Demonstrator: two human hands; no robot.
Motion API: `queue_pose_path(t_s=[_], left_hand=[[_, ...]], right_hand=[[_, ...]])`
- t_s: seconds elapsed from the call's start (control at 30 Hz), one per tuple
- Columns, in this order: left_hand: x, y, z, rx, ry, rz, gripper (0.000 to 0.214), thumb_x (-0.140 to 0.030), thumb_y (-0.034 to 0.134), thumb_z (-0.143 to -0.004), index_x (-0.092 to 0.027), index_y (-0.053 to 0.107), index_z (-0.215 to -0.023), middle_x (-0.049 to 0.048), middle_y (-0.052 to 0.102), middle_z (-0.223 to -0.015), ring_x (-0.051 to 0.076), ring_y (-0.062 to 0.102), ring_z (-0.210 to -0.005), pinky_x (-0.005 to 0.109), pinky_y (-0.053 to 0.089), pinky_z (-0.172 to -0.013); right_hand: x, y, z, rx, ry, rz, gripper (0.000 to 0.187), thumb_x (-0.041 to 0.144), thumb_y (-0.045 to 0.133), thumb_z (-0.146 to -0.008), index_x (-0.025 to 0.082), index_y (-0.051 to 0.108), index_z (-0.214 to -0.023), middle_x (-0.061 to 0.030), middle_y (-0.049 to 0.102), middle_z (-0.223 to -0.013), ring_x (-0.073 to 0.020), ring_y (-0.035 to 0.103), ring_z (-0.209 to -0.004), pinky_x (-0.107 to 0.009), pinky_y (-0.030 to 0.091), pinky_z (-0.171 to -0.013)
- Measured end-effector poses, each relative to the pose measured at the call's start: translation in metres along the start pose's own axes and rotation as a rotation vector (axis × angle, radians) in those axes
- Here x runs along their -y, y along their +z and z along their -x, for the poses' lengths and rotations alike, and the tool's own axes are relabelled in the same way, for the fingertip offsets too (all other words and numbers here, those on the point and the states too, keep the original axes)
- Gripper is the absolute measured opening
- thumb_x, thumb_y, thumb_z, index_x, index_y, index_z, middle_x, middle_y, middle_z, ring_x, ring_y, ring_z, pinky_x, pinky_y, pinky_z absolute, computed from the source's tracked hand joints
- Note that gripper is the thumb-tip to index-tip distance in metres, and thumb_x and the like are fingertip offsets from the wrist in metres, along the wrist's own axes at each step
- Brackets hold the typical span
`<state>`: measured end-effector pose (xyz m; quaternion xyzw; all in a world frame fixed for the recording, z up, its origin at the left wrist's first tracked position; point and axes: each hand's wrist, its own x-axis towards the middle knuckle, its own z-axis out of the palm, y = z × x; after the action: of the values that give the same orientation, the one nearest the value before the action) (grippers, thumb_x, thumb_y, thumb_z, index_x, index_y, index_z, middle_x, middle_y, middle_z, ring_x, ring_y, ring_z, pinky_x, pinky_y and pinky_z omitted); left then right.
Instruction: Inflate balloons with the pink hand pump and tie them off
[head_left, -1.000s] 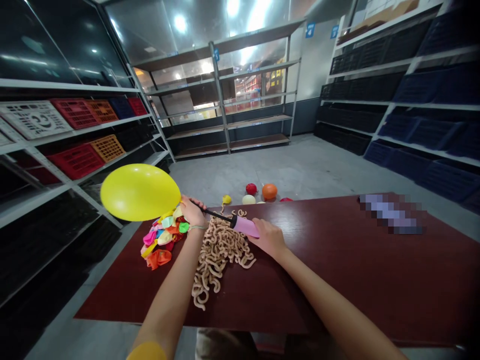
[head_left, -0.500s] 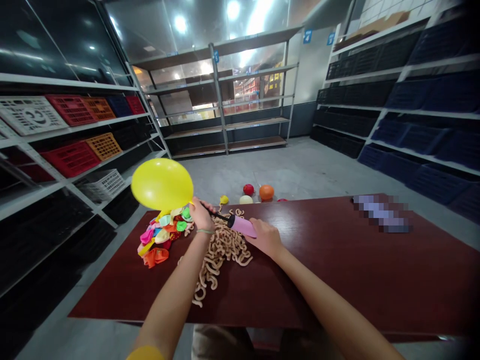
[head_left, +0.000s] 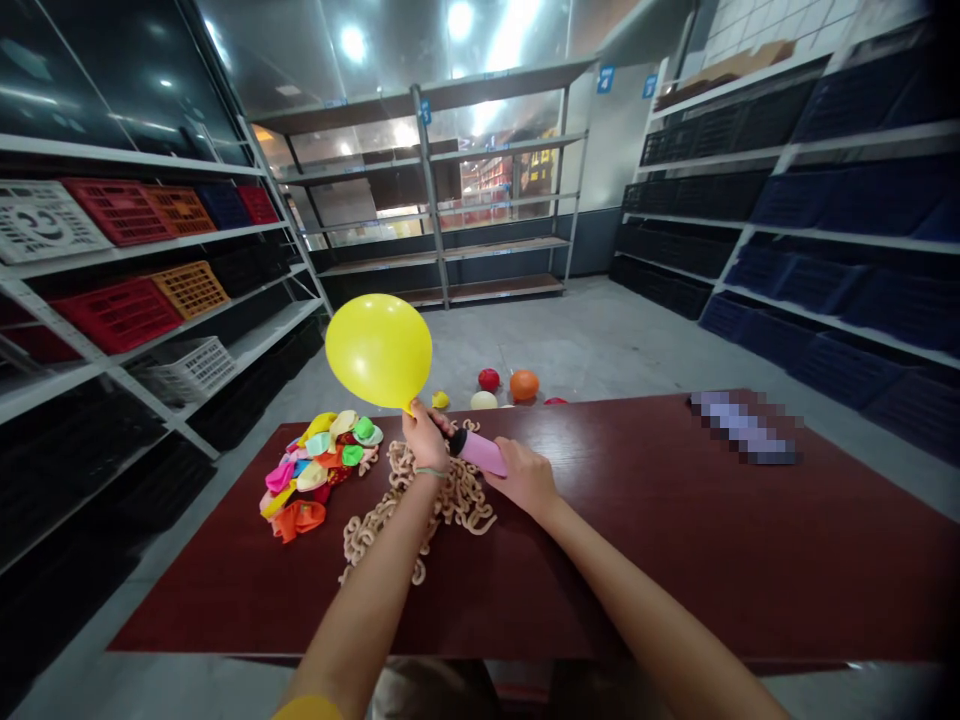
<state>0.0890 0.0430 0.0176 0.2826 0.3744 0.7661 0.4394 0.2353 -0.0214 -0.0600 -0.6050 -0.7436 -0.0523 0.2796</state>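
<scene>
A heap of deflated multicoloured latex balloons (head_left: 307,475) lies on the dark red wooden table (head_left: 675,570), left of a tangle of tan looped cord (head_left: 450,495). Above the cord, the left hand (head_left: 426,437) is closed on the neck of an inflated yellow latex balloon (head_left: 379,352), just beside a pink cylindrical hand pump (head_left: 478,452); the right hand (head_left: 525,480) is closed on the pump's barrel

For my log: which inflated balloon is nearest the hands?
The yellow one, held by the left hand; the red, orange and cream ones lie on the floor.
</scene>
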Motion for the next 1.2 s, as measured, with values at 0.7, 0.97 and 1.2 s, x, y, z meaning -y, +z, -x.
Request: queue_pose_path(t_s=[0.7, 0.97, 1.2], left_hand=[[-0.008, -0.001, -0.01, 0.061, 0.03, -0.01, 0.033, -0.047, 0.05, -0.088, -0.022, 0.036, -0.072, -0.0094, 0.036, -0.047, 0.007, 0.038, -0.033, 0.019, 0.032, -0.036], [-0.066, -0.016, -0.073, -0.062, 0.098, 0.032, 0.025, -0.044, 0.048, -0.09, -0.024, 0.037, -0.08, -0.0102, 0.033, -0.048, 0.006, 0.033, -0.033, 0.017, 0.024, -0.035], [0.0, 0.0, -0.024, -0.012, 0.006, -0.011, 0.025, -0.039, 0.042, -0.092, -0.023, 0.034, -0.076, -0.0094, 0.036, -0.048, 0.006, 0.037, -0.034, 0.019, 0.03, -0.038]], right_hand=[[0.0, 0.004, -0.001, -0.004, 0.016, 0.01, 0.044, 0.05, 0.058, -0.082, 0.023, 0.055, -0.117, -0.0045, 0.066, -0.094, -0.0192, 0.06, -0.082, -0.027, 0.035, -0.067], [-0.001, 0.01, -0.005, -0.016, 0.007, 0.009, 0.041, 0.05, 0.056, -0.083, 0.023, 0.056, -0.114, -0.0043, 0.066, -0.093, -0.0189, 0.06, -0.082, -0.026, 0.032, -0.066], [-0.002, 0.009, -0.006, -0.042, 0.063, 0.058, 0.039, 0.048, 0.058, -0.082, 0.022, 0.056, -0.112, -0.0047, 0.065, -0.092, -0.0193, 0.059, -0.083, -0.027, 0.029, -0.064]])
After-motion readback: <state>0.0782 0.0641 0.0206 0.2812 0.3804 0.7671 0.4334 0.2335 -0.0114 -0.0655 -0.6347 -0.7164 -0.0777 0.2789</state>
